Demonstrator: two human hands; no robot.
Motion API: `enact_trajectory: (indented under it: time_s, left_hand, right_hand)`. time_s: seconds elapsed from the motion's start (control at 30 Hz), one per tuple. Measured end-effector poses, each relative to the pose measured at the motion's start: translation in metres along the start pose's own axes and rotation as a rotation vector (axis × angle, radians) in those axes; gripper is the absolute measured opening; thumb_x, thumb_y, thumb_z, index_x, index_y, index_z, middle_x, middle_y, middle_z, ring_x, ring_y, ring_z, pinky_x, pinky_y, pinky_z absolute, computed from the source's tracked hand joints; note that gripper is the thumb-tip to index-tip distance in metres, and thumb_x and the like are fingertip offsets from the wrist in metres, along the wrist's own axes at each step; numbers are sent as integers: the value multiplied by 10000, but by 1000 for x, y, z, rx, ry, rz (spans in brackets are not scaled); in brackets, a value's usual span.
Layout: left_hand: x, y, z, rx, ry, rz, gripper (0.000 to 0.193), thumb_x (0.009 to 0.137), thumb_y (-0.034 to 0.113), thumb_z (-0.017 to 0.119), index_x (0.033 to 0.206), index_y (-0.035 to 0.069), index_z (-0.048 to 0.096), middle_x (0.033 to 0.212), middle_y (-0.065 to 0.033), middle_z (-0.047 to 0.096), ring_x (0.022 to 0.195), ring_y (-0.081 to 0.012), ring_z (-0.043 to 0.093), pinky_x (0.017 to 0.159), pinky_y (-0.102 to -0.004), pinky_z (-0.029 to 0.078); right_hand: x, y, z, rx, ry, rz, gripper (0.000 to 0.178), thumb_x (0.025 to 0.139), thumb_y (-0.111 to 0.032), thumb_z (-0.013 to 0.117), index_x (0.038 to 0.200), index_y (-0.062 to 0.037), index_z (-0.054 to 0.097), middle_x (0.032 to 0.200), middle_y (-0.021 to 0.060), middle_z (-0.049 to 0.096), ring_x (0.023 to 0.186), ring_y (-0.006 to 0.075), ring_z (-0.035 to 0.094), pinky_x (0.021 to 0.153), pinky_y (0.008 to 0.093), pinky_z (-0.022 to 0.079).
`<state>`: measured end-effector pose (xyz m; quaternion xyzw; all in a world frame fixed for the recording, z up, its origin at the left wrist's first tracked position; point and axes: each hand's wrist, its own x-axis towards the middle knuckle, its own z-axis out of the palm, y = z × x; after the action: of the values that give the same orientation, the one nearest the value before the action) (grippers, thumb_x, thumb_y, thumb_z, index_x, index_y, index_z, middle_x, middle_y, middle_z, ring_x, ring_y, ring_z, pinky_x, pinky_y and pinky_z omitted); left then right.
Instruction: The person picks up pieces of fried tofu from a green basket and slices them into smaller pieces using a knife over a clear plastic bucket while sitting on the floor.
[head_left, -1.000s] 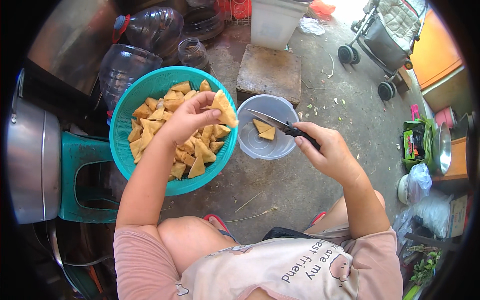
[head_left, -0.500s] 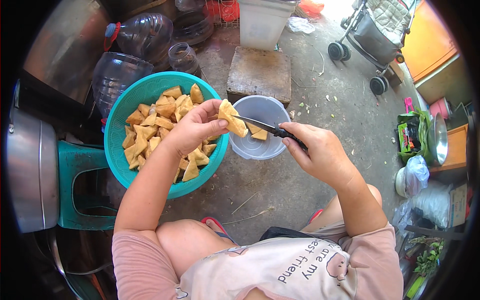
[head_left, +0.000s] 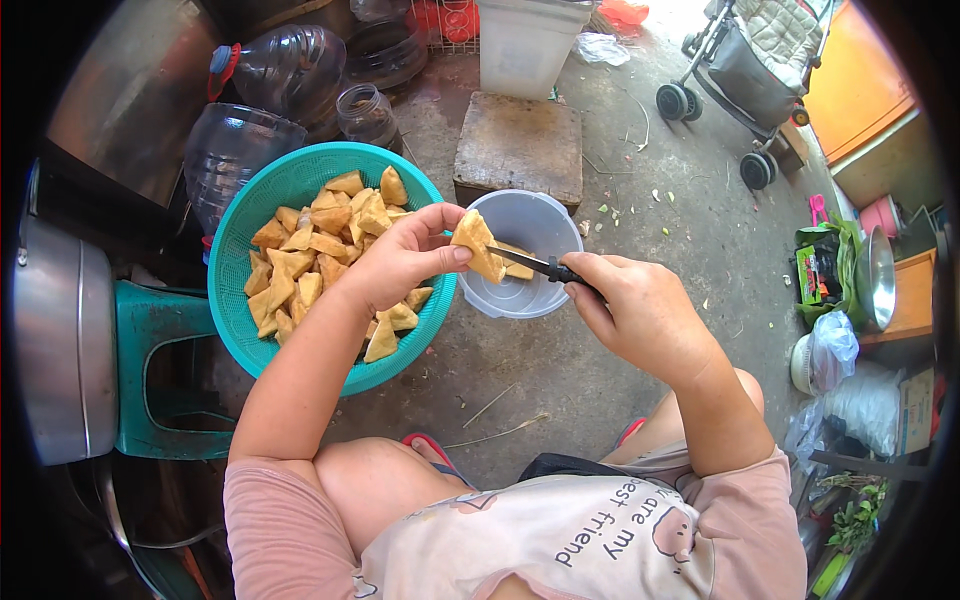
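Left grip point(head_left: 400, 262) pinched a golden wedge point(head_left: 478, 243) by its left side; right grip point(head_left: 635, 300) grasped the knife point(head_left: 546, 267), blade pointing leftward, far end at the wedge's right edge.

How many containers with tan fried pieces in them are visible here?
2: the teal basket on the left, and the translucent tub just right of it, partly behind the knife. Others may be hidden.
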<state>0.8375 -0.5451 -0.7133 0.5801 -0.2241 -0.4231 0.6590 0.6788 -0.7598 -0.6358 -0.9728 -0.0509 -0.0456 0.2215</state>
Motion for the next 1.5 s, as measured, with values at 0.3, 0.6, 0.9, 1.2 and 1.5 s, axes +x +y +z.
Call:
enact_trajectory:
  time_s: [0.3, 0.6, 0.9, 1.2, 1.5]
  left_hand:
    - [8, -5, 6, -14, -39, 1, 366, 856, 151, 682, 1178, 65, 530, 1094, -38, 614, 1038, -140, 583, 908, -310, 477]
    - [9, -7, -5, 55, 181, -160, 458, 861, 201, 681, 1235, 9, 500, 1154, -75, 597, 1093, -175, 568, 918, -315, 474]
    - [-33, 8, -56, 1283, -59, -586, 324, 680, 259, 792, 893, 38, 688, 932, -131, 682, 891, -247, 646, 767, -349, 507]
    - [-39, -23, -33, 1538, 46, -256, 344, 637, 122, 738, 966, 76, 647, 925, -102, 629, 908, -299, 612, 782, -409, 497]
    - [-45, -44, -14, 1721, 205, -376, 233, 679, 66, 632, 909, 32, 614, 973, -131, 604, 898, -335, 597, 792, -425, 486]
  right_hand:
    - [1, 5, 5, 6, -64, 30, 161, 855, -167, 582, 972, -56, 593, 777, 148, 643, 716, 336, 643, 631, 433, 510]
    - [0, 30, -12, 72, -82, 66, 194, 838, -133, 609, 994, -21, 637, 753, 175, 633, 662, 309, 623, 605, 376, 475]
    - [-2, 29, -10, 169, -189, 225, 212, 842, -141, 608, 1014, -20, 638, 694, 186, 616, 606, 322, 603, 580, 384, 457]
    - [11, 28, -3, 224, -226, 139, 246, 851, -155, 611, 1047, -7, 624, 794, 200, 648, 704, 331, 637, 650, 372, 486]
    - [11, 47, -20, 308, -274, 156, 253, 858, -159, 613, 1061, -7, 618, 782, 194, 647, 680, 313, 630, 642, 361, 483]
